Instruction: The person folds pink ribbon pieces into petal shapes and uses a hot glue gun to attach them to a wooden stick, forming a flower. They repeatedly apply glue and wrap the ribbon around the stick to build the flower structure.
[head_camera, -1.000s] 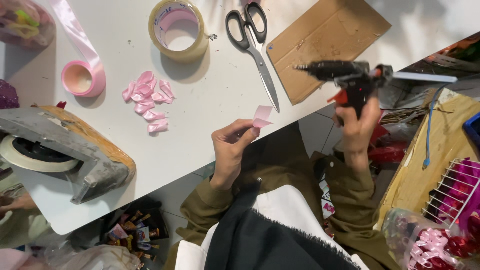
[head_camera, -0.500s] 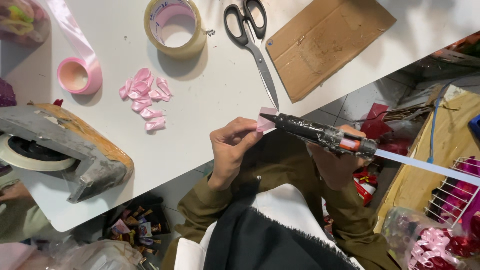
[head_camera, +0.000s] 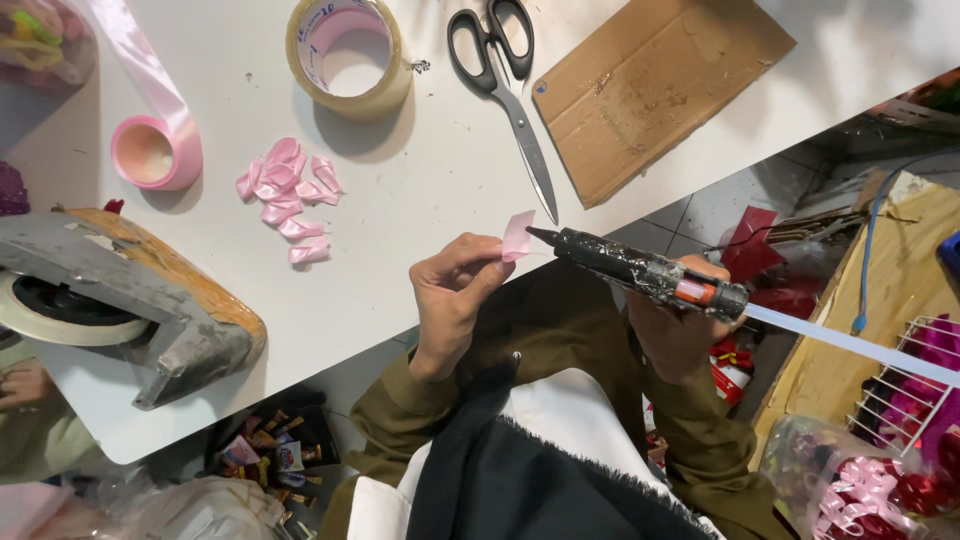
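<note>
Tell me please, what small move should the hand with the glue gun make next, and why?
Probably a light squeeze of the trigger. The glue gun in the right hand already has its nozzle against the edge of the folded pink ribbon piece, which the left hand pinches just above the table edge. No glue is visible on the ribbon yet.
</note>
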